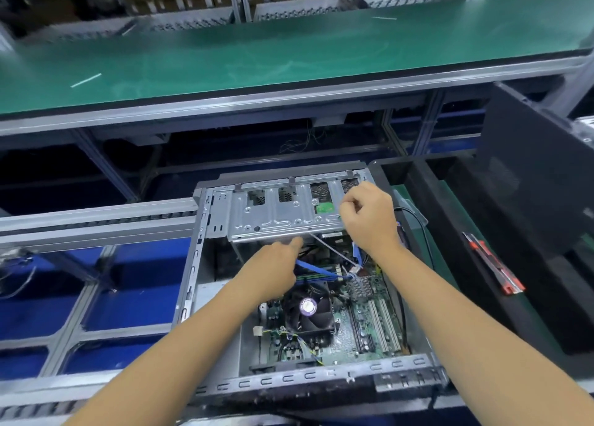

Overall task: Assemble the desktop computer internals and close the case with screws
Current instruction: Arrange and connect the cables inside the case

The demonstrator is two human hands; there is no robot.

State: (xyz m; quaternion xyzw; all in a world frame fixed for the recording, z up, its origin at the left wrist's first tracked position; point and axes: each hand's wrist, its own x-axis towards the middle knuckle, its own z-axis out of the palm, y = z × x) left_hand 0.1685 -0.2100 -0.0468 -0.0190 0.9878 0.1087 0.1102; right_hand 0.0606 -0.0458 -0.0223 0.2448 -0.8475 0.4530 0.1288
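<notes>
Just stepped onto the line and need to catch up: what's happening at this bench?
A person is working inside an open computer case lying on its side. The right hand has its fingers curled at the metal drive cage; the left hand reaches under the cage, above the blue cable. The motherboard and CPU fan are exposed; no side panel is fitted.

Both bare forearms stretch forward side by side, the left hand point(273, 265) lower with its index finger pointing ahead, the right hand point(369, 220) farther out, knuckles up and fingers curled in a pinch.
</notes>
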